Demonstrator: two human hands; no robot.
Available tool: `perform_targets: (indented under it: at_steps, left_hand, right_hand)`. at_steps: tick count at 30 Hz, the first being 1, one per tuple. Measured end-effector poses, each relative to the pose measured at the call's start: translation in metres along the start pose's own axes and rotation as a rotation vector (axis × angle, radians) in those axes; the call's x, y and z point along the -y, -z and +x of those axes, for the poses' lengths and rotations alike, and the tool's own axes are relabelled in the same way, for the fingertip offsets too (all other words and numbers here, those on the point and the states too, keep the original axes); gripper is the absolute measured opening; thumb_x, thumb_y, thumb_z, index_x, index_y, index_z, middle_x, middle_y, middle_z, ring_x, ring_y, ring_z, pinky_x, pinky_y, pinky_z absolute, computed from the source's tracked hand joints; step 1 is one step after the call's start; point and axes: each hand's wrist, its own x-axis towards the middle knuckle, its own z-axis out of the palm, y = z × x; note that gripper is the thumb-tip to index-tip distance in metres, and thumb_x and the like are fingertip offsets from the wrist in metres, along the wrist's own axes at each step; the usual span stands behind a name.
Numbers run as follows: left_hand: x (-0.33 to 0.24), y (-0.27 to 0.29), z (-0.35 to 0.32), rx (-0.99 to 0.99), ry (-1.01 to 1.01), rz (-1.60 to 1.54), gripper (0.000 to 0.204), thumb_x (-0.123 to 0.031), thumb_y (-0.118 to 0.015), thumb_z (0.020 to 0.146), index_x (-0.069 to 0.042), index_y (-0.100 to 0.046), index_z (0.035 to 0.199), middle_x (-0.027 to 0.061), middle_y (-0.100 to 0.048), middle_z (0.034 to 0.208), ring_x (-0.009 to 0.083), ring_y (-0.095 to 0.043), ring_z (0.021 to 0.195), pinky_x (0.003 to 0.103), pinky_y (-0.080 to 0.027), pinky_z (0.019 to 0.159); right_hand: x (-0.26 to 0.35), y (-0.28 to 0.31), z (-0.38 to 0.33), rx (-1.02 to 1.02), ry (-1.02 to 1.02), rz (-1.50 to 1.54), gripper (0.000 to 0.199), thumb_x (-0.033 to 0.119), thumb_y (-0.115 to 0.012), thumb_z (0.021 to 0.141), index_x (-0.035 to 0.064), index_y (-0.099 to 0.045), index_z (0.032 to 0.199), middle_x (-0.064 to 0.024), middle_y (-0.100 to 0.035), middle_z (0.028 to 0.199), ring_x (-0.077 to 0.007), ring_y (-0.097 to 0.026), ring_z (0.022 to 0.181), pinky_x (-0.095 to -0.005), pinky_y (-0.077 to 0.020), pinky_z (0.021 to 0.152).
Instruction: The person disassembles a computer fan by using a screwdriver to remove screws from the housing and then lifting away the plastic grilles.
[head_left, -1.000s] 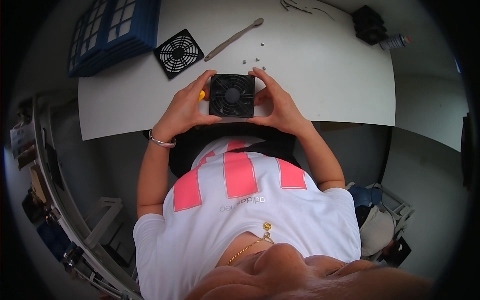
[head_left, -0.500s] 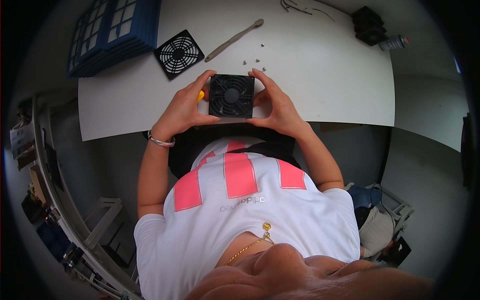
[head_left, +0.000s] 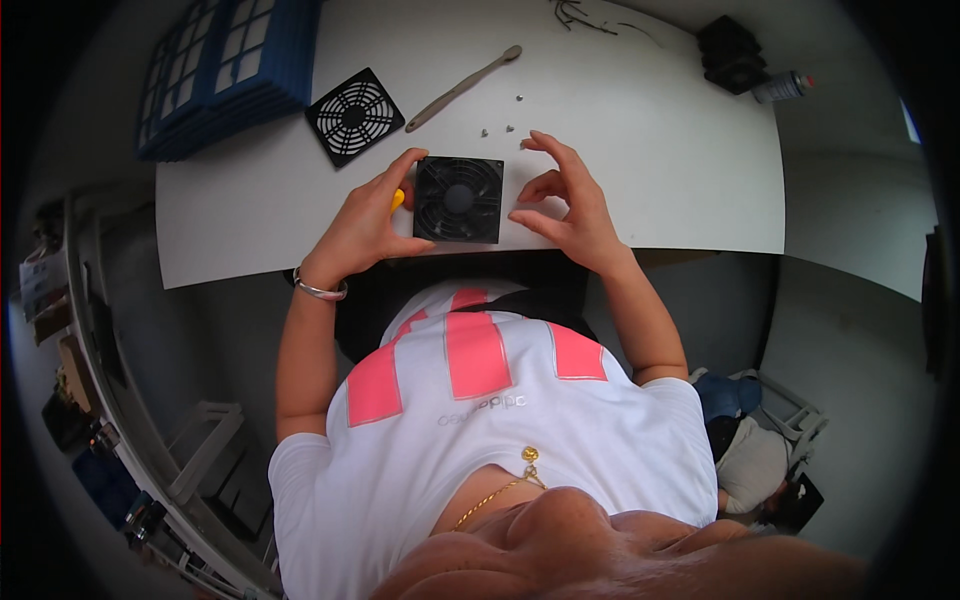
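Observation:
A square black cooling fan [head_left: 458, 200] with a round hub lies near the table's front edge. My left hand [head_left: 372, 222] grips it by the left side, fingertips at the upper corner and thumb at the lower one. Something yellow [head_left: 398, 198] shows beside that hand's fingers, mostly hidden. Just off the fan's right side is my right hand [head_left: 575, 208], open and holding nothing, thumb and fingers apart. Its index fingertip is close to a small screw [head_left: 522, 146]. Several more small screws [head_left: 510, 128] lie beyond the fan.
A black fan grille [head_left: 353, 117] and a brush with a long beige handle [head_left: 463, 88] lie beyond my left hand. Blue stacked frames [head_left: 225, 75] stand far left on the white table [head_left: 690, 190]. At the far right are black parts [head_left: 730, 55] and a small can [head_left: 783, 87].
My right hand has let go of the fan's right side and moved a little to the right, its fingers spreading. My left hand keeps its grip on the fan.

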Motion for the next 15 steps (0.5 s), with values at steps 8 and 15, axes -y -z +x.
perform_targets:
  at_steps: [8, 15]
  left_hand:
    - [0.010, -0.004, 0.001, -0.029, -0.042, -0.010, 0.108, -0.019, -0.089, 0.057, -0.015, -0.036, 0.151, 0.0076, -0.057, 0.092, 0.0193, -0.055, 0.076, 0.029, -0.047, 0.068]
    - [0.010, -0.005, -0.002, -0.072, -0.084, -0.037, 0.106, -0.020, -0.089, 0.057, -0.015, -0.037, 0.149, 0.0090, -0.059, 0.092, 0.0242, -0.058, 0.081, 0.032, -0.048, 0.074]
  right_hand:
    - [-0.016, 0.020, 0.039, 0.003, 0.005, -0.428, 0.028, 0.004, -0.074, 0.082, 0.0082, -0.068, 0.109, -0.0076, -0.066, 0.098, -0.0193, -0.066, 0.076, -0.0308, -0.0546, 0.072]
    - [-0.020, 0.022, 0.051, 0.143, 0.048, -0.664, 0.016, 0.010, -0.066, 0.088, 0.0060, -0.068, 0.104, -0.0112, -0.066, 0.100, -0.0304, -0.067, 0.085, -0.0377, -0.0553, 0.074]
